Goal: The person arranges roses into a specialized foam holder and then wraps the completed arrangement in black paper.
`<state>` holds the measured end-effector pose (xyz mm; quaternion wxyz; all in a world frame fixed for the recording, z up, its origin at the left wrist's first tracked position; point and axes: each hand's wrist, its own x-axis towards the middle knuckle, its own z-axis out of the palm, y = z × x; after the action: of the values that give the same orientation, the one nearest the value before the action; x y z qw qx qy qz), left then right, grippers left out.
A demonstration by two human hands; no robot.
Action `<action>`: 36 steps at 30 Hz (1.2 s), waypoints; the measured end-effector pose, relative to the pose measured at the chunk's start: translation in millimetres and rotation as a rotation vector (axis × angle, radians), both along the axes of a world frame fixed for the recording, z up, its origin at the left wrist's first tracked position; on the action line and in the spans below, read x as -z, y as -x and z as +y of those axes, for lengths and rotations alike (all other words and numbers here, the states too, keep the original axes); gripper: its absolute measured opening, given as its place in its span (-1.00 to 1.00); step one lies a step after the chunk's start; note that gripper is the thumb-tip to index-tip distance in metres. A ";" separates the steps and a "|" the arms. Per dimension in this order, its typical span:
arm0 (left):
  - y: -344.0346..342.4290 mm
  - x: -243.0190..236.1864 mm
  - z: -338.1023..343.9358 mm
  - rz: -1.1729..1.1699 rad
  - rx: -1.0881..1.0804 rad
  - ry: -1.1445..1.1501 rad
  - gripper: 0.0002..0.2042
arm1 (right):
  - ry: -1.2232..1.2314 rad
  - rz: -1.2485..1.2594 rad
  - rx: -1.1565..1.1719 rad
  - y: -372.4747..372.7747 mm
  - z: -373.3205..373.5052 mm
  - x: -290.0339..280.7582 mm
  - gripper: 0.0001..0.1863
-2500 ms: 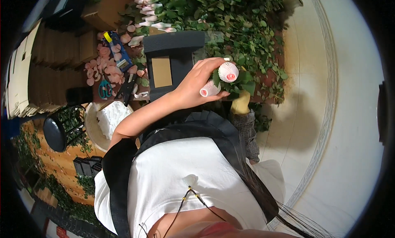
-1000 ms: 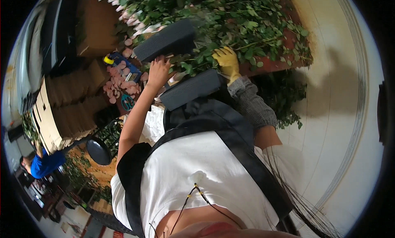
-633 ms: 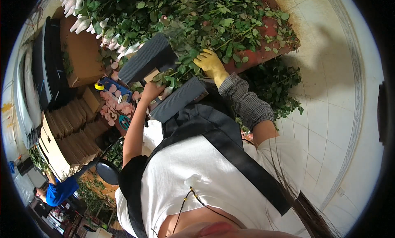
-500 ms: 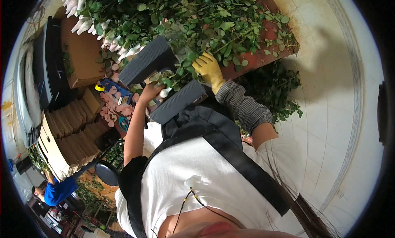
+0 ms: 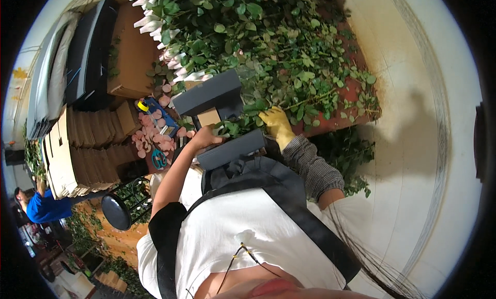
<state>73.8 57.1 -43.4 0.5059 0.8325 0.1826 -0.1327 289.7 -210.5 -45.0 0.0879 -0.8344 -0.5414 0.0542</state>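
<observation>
A dark grey ridged holder (image 5: 205,92), with two raised sides and a cardboard piece (image 5: 208,116) inside, lies at the table's front. Leafy rose stems (image 5: 236,124) lie across it. My bare left hand (image 5: 205,136) is closed on their left end, beside a small white wrapped head, partly hidden. My right hand (image 5: 276,124), in a yellow glove and checked sleeve, has its fingers curled on the stems at the holder's right end. A large pile of leafy stems (image 5: 281,51) with white-sleeved heads (image 5: 151,24) covers the table behind.
Pink petals (image 5: 150,127), teal scissors (image 5: 158,158) and a blue tool (image 5: 166,126) lie left. Beyond are stacked cardboard (image 5: 88,128), a brown box (image 5: 132,51) and a black stool (image 5: 114,210). A co-worker in blue (image 5: 46,208) stands far left. The table edge (image 5: 361,113) borders pale floor tiles.
My left hand has lowered the two net-wrapped roses from above into the holder. My gloved hand has come up onto the stems. Over the last half second, mainly the view has shifted.
</observation>
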 end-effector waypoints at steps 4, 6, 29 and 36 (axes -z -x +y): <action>7.5 10.8 -0.4 -0.023 -0.101 0.227 -0.23 | -0.074 -0.015 -0.056 0.4 0.5 2.4 -0.66; 13.9 16.4 -6.1 -0.165 0.022 -0.084 -0.33 | -0.058 0.022 -0.073 1.8 -1.5 5.6 -0.60; 32.3 10.4 -23.6 -0.182 -0.120 -0.435 -0.26 | 0.083 -0.430 0.008 -177.6 331.5 -86.7 -0.76; 33.9 20.6 -17.3 -0.158 0.047 -0.572 -0.23 | -0.056 -0.353 0.052 -176.1 266.9 -137.6 -0.59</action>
<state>39.9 39.8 -63.9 0.2602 0.9530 0.1533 -0.0221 465.8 56.4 92.7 0.0160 -0.8420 -0.5279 -0.1105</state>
